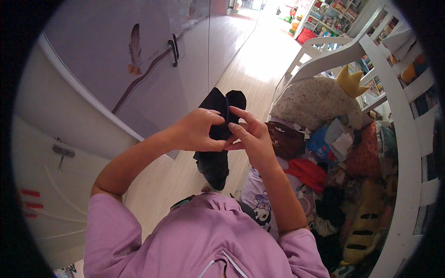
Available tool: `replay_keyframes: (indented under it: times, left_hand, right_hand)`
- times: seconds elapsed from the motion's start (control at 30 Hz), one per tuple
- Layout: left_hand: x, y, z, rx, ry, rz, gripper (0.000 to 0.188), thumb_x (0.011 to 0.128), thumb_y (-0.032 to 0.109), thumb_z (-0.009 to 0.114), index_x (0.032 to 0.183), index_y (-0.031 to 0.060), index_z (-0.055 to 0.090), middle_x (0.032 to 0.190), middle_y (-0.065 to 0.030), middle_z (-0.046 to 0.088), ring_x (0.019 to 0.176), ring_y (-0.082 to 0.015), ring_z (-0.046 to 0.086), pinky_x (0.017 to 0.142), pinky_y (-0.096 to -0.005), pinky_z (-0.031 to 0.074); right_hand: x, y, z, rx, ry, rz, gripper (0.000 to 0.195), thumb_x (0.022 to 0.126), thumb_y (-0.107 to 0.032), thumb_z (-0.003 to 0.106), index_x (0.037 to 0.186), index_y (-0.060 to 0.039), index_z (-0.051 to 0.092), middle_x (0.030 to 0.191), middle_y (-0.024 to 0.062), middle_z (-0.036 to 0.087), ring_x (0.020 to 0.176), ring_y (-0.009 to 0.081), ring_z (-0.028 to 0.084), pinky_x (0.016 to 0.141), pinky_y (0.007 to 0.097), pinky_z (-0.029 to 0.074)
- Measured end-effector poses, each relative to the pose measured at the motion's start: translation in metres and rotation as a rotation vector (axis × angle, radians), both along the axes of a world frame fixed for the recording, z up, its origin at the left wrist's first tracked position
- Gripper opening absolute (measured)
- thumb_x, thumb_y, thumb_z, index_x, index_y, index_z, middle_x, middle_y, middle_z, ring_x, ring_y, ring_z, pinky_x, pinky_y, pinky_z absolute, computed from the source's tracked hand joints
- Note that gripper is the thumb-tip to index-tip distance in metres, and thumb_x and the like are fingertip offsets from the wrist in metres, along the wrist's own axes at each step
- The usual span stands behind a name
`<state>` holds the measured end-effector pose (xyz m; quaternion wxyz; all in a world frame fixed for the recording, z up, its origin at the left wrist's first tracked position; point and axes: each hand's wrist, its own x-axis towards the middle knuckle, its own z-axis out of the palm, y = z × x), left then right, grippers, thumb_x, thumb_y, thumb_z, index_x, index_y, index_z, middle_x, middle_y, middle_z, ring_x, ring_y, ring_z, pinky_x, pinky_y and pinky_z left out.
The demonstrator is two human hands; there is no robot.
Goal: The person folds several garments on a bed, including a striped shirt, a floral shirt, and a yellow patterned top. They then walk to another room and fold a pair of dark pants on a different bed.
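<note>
In front of my chest hangs a black cloth item, probably a garment, bunched at its upper part. Two rounded folds of it rise above my fingers, and a narrower length drops below them. My left hand grips it from the left side, thumb and fingers curled around the fabric. From the right, my right hand pinches the same cloth between thumb and fingertips. The lower fingers of both hands meet at the middle. Part of the cloth is hidden behind them.
To the left stands a glossy wardrobe with a black handle; nearer is a white door. On the right, a white-railed bed holds a crown-topped cushion, red cloth and heaped clothes. Pale floor runs between.
</note>
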<state>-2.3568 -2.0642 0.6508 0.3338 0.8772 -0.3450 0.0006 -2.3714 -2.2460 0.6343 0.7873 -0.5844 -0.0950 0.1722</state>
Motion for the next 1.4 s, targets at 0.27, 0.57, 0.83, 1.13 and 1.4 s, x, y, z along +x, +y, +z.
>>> replay_keyframes:
  times: [0.27, 0.57, 0.83, 1.13, 1.4]
  left_hand:
    - [-0.008, 0.002, 0.000, 0.060, 0.015, 0.036, 0.036, 0.064, 0.026, 0.068, 0.062, -0.0048, 0.049, 0.065, -0.0184, 0.048, 0.061, -0.0320, 0.053, 0.054, -0.0394, 0.040]
    - [-0.019, 0.014, 0.007, 0.071, 0.141, -0.076, 0.025, 0.074, 0.017, 0.069, 0.067, 0.0000, 0.052, 0.065, -0.0124, 0.047, 0.058, -0.0280, 0.051, 0.050, -0.0354, 0.037]
    - [-0.036, 0.023, 0.018, 0.065, 0.112, -0.179, 0.019, 0.073, 0.015, 0.066, 0.068, 0.0005, 0.054, 0.064, -0.0112, 0.047, 0.060, -0.0298, 0.051, 0.052, -0.0379, 0.039]
    - [-0.046, 0.037, 0.031, 0.122, -0.157, -0.349, 0.013, 0.064, 0.012, 0.068, 0.072, 0.0056, 0.060, 0.066, -0.0049, 0.050, 0.070, -0.0240, 0.053, 0.063, -0.0372, 0.042]
    - [-0.059, 0.053, 0.043, 0.233, -0.146, -0.416, 0.016, 0.059, 0.009, 0.066, 0.074, 0.0063, 0.062, 0.075, -0.0037, 0.057, 0.084, -0.0215, 0.058, 0.073, -0.0370, 0.045]
  right_hand:
    - [-0.005, 0.004, -0.006, 0.035, 0.021, 0.025, 0.051, 0.086, -0.007, 0.052, 0.131, 0.0053, 0.030, 0.072, 0.0052, 0.056, 0.069, 0.0134, 0.061, 0.058, 0.0252, 0.054]
    - [-0.015, -0.010, 0.006, -0.117, -0.145, 0.177, 0.071, 0.085, -0.013, 0.058, 0.136, 0.0041, 0.013, 0.076, 0.0092, 0.061, 0.070, 0.0129, 0.060, 0.059, 0.0243, 0.051]
    - [-0.006, -0.044, 0.030, -0.740, -0.837, 0.098, 0.049, 0.060, -0.013, 0.074, 0.107, -0.0119, 0.058, 0.115, 0.0115, 0.044, 0.116, 0.0280, 0.038, 0.100, 0.0451, 0.028]
    - [0.008, -0.052, 0.033, -0.990, -1.357, 0.355, 0.017, 0.057, -0.017, 0.074, 0.068, -0.0087, 0.063, 0.130, 0.0056, 0.038, 0.117, 0.0228, 0.037, 0.107, 0.0550, 0.014]
    - [0.000, -0.044, 0.059, -0.937, -1.452, 0.533, 0.015, 0.064, -0.020, 0.070, 0.069, -0.0065, 0.064, 0.128, 0.0073, 0.041, 0.102, 0.0220, 0.045, 0.093, 0.0363, 0.039]
